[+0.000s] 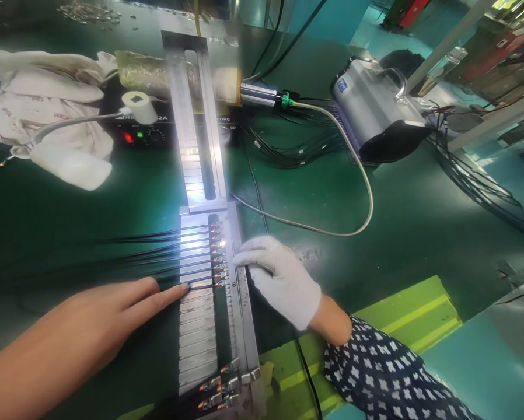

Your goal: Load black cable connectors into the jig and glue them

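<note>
A long metal fixture (198,326) with slots stands on the green table, its slotted cover (212,128) swung open away from me. Several black wires (196,259) lie side by side across it, their ends with small orange and metal terminals (219,256) over the dark groove. My bare left hand (113,309) reaches in from the left, index finger extended onto the wire nearest me, other fingers curled. My right hand (283,280), in a white glove, rests its fingertips on the fixture's right rail, fingers together and bent; whether they hold anything is hidden.
More terminals (220,388) lie at the fixture's near end. Behind are a white bottle (76,166), a cloth (52,105), a control box (152,135) and a grey machine (376,111). A pale cable (369,192) loops across the right side. Green-yellow matting (402,315) lines the near edge.
</note>
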The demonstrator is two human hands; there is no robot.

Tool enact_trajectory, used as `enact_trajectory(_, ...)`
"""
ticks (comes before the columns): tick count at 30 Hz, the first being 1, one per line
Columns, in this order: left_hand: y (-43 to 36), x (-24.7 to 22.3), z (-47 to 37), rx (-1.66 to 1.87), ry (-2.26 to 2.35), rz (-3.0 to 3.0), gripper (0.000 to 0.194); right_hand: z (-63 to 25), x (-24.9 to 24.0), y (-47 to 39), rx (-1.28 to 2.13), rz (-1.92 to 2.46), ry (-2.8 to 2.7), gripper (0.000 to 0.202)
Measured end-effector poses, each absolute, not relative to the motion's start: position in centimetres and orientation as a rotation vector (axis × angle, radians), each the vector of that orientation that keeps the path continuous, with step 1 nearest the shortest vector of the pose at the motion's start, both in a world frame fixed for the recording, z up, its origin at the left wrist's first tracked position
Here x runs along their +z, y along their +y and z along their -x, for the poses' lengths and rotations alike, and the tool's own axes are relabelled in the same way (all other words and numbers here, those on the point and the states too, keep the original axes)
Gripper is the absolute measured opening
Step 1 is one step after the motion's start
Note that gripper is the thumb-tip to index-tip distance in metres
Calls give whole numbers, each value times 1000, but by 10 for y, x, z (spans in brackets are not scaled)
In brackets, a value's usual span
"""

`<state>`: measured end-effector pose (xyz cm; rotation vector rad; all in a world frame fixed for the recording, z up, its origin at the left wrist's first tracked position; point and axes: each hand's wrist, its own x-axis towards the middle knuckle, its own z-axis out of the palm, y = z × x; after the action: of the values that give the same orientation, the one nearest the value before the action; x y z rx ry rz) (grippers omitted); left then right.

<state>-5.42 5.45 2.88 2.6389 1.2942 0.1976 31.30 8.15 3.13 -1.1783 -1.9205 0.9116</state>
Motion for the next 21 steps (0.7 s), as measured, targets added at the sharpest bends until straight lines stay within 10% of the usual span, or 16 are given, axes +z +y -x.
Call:
enact_trajectory(7, 28, 26, 31, 200, 1221, -2878, 83, -312, 32, 82, 934, 1201, -1922, 43)
enact_trajectory(21, 8, 20, -10, 551, 1300, -2849, 67, -314, 22, 83, 909, 1162, -1927, 41)
